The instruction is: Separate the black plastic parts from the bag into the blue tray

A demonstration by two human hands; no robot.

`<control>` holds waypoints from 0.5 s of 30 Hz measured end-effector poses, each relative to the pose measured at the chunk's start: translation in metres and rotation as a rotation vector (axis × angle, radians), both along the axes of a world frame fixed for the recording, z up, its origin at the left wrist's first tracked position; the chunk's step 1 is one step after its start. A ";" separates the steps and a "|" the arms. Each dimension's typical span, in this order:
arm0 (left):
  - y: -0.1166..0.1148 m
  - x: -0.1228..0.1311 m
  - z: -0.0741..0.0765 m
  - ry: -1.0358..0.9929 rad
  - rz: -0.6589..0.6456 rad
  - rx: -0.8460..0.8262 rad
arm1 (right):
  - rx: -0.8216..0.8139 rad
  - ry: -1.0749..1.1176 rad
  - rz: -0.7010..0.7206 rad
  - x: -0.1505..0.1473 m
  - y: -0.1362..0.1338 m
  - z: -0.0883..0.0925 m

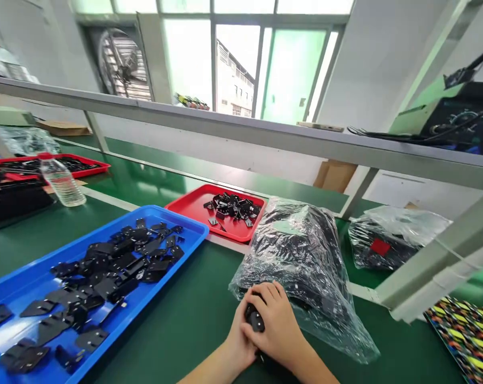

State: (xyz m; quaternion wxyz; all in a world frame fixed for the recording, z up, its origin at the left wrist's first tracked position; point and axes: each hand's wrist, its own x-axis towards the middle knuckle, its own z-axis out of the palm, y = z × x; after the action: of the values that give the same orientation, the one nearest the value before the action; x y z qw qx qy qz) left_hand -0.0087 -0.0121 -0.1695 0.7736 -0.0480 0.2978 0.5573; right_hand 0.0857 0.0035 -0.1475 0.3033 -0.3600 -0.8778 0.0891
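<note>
Both hands meet low in the middle, on the green table (193,320). My right hand (279,325) is curled over a small black plastic part (255,319), and my left hand (239,338) grips the same part from the left side. They rest right against the near edge of a clear plastic bag (305,261) stuffed with black parts. To the left lies a blue tray (33,282) with several flat black parts (117,266) scattered in it.
A red tray (193,205) with a small heap of black parts sits behind the blue one. A second bag of parts (393,237) lies at right. A water bottle (63,181) and another red tray (89,165) stand far left. A grey metal shelf rail (241,130) crosses overhead.
</note>
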 end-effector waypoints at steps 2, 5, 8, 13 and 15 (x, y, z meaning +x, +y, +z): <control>-0.001 0.001 0.000 -0.024 0.040 0.005 | 0.009 -0.002 -0.019 0.000 -0.001 -0.005; -0.001 0.003 0.002 -0.031 0.037 0.003 | 0.003 -0.024 -0.038 0.000 -0.002 -0.007; 0.001 0.004 0.005 -0.014 0.025 -0.017 | -0.030 -0.083 -0.054 0.003 0.000 -0.004; 0.002 0.005 0.003 -0.003 -0.031 -0.053 | -0.024 -0.138 -0.078 0.004 0.002 0.000; 0.001 0.005 0.001 0.004 -0.009 -0.045 | -0.003 -0.139 -0.079 0.002 0.000 -0.002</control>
State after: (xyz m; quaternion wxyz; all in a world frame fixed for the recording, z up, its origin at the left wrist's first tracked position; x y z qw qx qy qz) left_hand -0.0038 -0.0113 -0.1686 0.7744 -0.0629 0.3119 0.5469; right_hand 0.0875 0.0040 -0.1496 0.2445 -0.4003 -0.8815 0.0532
